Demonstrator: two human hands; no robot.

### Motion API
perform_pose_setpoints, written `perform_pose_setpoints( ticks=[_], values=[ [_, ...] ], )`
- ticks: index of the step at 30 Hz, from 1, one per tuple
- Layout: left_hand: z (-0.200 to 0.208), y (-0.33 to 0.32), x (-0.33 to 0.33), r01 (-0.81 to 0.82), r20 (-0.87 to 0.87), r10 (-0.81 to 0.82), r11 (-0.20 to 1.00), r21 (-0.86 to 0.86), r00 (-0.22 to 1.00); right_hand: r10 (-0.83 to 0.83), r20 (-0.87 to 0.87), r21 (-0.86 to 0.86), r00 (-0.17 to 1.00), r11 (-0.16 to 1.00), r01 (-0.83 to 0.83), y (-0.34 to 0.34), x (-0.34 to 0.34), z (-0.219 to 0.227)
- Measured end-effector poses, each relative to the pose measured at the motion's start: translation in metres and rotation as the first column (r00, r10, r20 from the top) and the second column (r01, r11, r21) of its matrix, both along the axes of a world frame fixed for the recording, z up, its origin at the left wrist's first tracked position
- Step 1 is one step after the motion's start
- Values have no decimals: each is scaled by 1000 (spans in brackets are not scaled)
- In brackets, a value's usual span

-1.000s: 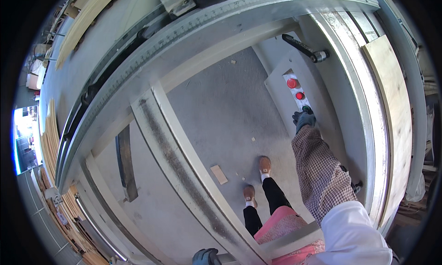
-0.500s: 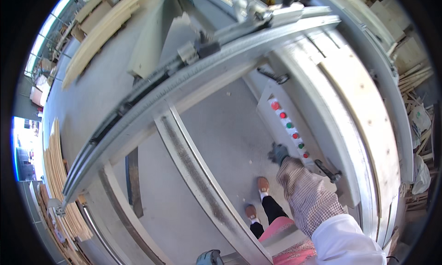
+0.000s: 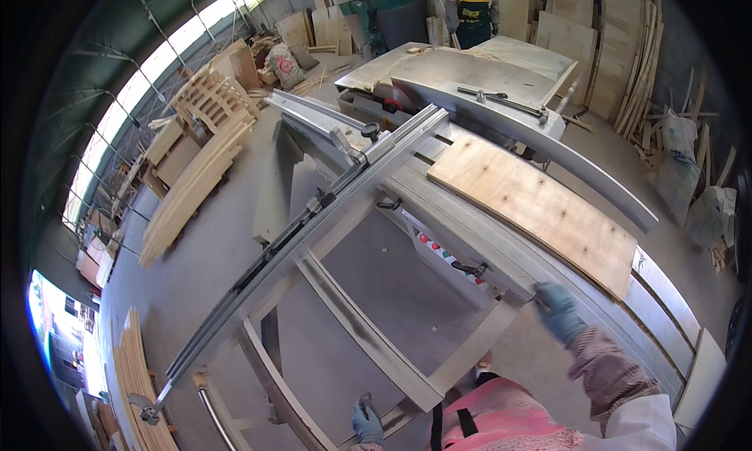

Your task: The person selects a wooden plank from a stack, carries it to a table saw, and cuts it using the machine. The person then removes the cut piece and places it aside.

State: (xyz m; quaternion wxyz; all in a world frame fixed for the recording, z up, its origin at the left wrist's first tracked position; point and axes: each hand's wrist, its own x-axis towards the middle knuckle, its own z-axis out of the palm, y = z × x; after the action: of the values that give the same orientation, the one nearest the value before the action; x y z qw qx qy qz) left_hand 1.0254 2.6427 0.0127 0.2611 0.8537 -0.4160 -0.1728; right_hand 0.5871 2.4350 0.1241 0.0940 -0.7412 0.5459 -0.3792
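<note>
The right hand [image 3: 558, 313] extends beyond the left hand [image 3: 366, 422].

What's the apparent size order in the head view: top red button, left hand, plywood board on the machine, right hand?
1. Plywood board
2. Right hand
3. Left hand
4. Top red button

Nearness to camera may affect the hands' gap.

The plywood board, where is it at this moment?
In the head view, the board lies right of centre on the metal table, between the long grey rail and the gloved right hand.
</note>
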Motion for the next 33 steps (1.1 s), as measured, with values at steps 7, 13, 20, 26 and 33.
perform_pose_setpoints(
  ticks=[7, 13, 20, 26, 33],
  values=[
    [54, -66, -79, 169, 11, -176, 922, -350, 984, -287, -515, 159, 807, 894, 419, 26, -173, -7],
    [100, -152, -177, 440, 63, -443, 845, -303, 894, -185, -570, 249, 801, 890, 382, 21, -205, -34],
    [86, -220, -257, 629, 116, -619, 751, -201, 777, -207, -511, 333, 834, 847, 415, -3, -205, -29],
    [84, -257, -298, 740, 85, -744, 635, -222, 663, -287, -471, 256, 834, 861, 440, -44, -207, -28],
    [71, -308, -301, 738, 75, -746, 630, -244, 661, -304, -474, 251, 826, 853, 457, -67, -209, -35]
  ],
)
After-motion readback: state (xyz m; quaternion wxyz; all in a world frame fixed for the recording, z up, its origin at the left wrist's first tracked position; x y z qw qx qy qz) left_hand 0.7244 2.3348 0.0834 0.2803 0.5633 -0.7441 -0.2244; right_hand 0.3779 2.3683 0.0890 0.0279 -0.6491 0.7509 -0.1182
